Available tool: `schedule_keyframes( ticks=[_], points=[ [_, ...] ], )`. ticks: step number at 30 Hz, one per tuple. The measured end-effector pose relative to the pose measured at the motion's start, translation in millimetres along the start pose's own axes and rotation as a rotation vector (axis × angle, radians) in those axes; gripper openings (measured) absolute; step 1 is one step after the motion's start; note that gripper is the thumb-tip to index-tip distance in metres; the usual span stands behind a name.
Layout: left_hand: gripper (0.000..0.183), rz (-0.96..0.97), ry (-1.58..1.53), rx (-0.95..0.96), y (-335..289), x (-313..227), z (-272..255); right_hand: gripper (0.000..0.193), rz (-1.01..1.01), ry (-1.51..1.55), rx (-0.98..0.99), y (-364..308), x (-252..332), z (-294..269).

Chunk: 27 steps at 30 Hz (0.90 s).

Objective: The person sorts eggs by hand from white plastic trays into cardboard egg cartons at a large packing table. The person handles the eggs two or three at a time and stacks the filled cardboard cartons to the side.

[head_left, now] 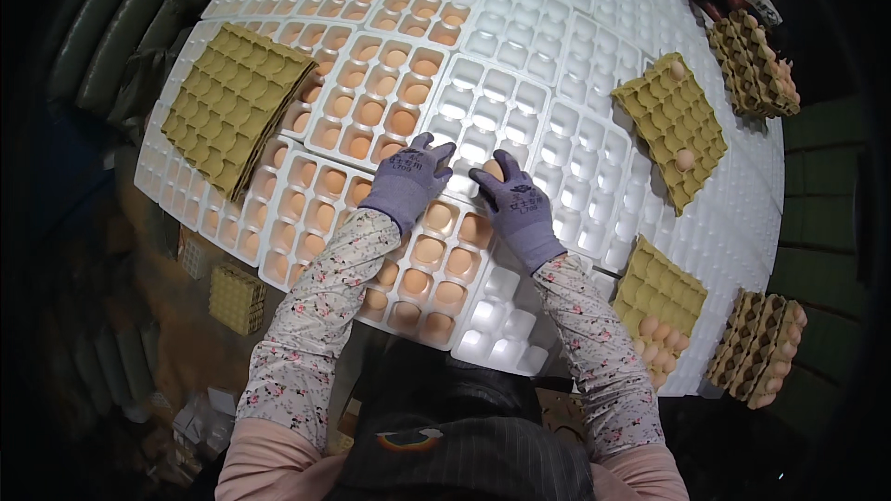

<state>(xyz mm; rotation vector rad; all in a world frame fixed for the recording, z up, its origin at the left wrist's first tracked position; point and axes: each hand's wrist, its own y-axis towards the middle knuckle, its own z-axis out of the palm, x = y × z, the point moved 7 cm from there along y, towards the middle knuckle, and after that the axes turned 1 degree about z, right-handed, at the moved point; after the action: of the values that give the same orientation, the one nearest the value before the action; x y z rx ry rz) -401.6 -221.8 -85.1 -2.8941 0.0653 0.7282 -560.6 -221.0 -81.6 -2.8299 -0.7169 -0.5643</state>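
My right hand (522, 213), in a purple-grey knit glove, has its thumb and fingers closed around a brown egg (494, 170). It is at the near edge of an unfilled white foam egg tray (490, 97). My left hand (408, 181), gloved the same way, is just left of it with its fingers apart, over the border between trays; no egg shows in it. Under and in front of my wrists lies a foam tray filled with brown eggs (429, 250). Left of my left hand is another filled tray (371, 111).
Stacked yellowish pulp trays (237, 107) lie on the filled foam trays at left. At right are a pulp tray with two eggs (673, 125) and another with several eggs (659, 297). Egg-filled pulp stacks (756, 348) stand at the far right edge.
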Motion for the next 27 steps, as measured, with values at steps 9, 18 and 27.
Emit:
schedule_keyframes(
  ticks=[9,18,27],
  points=[
    [0.04,0.204,-0.361,-0.296,71.5,-5.0,1.1,0.036,-0.022,0.435,-0.537,51.8,-29.1,-13.0],
    [0.038,0.318,0.153,-0.391,72.3,4.9,29.2,0.036,0.205,1.044,-0.196,-97.8,-1.5,-42.2],
    [0.036,0.743,-0.297,0.151,-74.5,-279.0,91.8,0.027,0.379,0.308,-0.442,-341.7,-147.8,-136.2]
  ],
)
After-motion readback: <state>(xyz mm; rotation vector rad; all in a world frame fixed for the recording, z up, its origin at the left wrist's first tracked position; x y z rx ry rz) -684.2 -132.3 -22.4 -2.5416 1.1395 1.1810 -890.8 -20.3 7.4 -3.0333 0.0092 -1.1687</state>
